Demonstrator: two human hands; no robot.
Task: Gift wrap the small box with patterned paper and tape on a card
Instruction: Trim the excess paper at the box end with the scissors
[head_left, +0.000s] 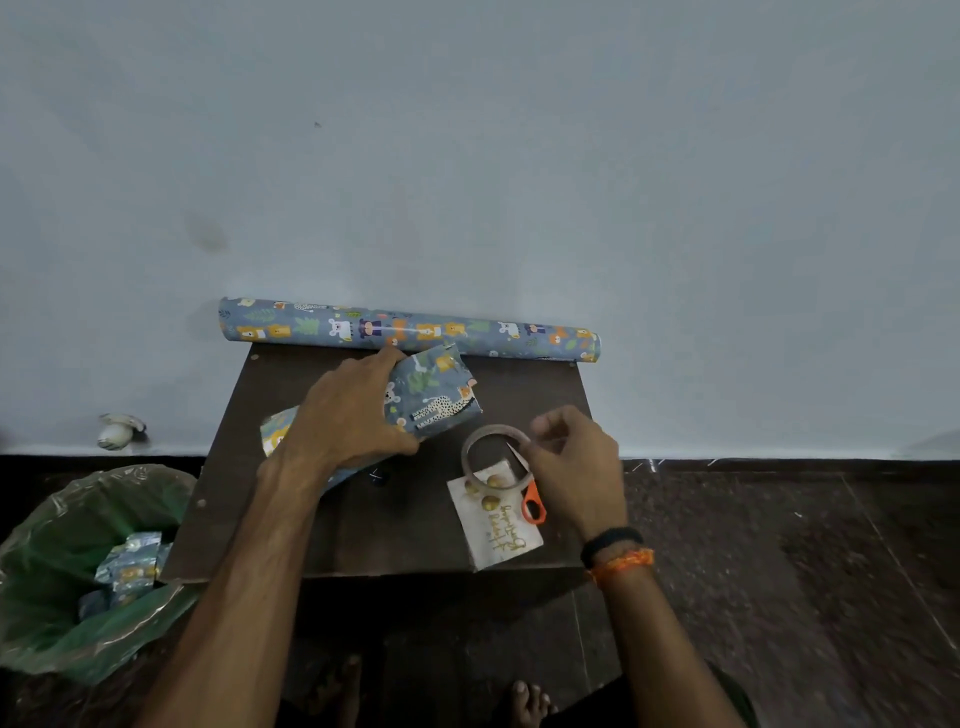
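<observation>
Head view looks down on a small dark table (363, 530) set against a pale wall. On its far half sits the small box (434, 392), already covered in blue animal-print paper, tilted up on one edge. The left hand (345, 415) clasps the box from its left side, thumb along the near edge and fingers over the far edge, with a loose flap of paper (278, 434) poking out under the wrist. To the right, the right hand (574, 462) pinches the rim of a clear tape roll (496, 460), which lies over the far end of a white card (493, 522) with gold lettering. Orange-handled scissors (530, 499) rest on the card just beside that hand. A roll of matching paper (410, 330) lies along the table's far edge. A green-lined bin (78, 571) holding paper scraps stands near left.
</observation>
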